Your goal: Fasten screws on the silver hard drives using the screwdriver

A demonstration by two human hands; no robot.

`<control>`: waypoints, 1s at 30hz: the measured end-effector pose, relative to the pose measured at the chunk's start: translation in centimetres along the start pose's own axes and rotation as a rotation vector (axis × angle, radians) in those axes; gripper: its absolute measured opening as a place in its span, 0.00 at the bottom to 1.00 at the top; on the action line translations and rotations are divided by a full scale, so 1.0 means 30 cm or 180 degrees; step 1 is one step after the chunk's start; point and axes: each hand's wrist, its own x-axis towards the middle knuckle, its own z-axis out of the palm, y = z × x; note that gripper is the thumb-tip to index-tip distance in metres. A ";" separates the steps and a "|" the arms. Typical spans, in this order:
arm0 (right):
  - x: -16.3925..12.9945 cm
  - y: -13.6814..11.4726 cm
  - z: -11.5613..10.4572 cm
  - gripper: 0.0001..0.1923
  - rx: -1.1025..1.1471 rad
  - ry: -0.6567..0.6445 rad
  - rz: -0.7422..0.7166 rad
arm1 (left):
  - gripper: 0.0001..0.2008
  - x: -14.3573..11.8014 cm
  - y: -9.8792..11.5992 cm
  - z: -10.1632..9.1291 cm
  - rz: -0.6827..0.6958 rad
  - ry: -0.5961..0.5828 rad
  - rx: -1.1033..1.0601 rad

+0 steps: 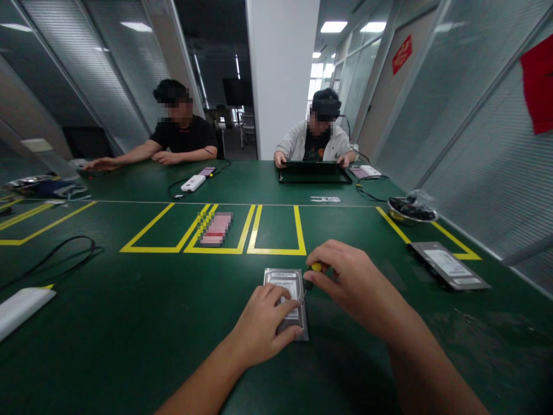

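Note:
A silver hard drive [283,278] with a white label lies flat on the green table in front of me. Across it rests my left hand [265,323], its fingers curved over the top and the thumb by the right edge, holding it against the table. My right hand [341,276] pinches a small screwdriver [308,283] with a yellow and black handle. The shaft points down at the drive's right edge, close to my left fingertips; whether its tip sits in a screw I cannot make out.
A second hard drive [449,266] lies to the right, near a metal bowl [412,219] of dark items. Yellow tape [276,251] marks boxes on the table. A white power bank [23,308] and cable lie left. Two people sit opposite, one holding a black frame [315,181].

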 end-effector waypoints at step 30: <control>0.023 0.003 0.043 0.07 0.0042 0.0144 0.0225 | 0.18 0.001 -0.003 0.002 -0.0027 -0.0057 -0.0059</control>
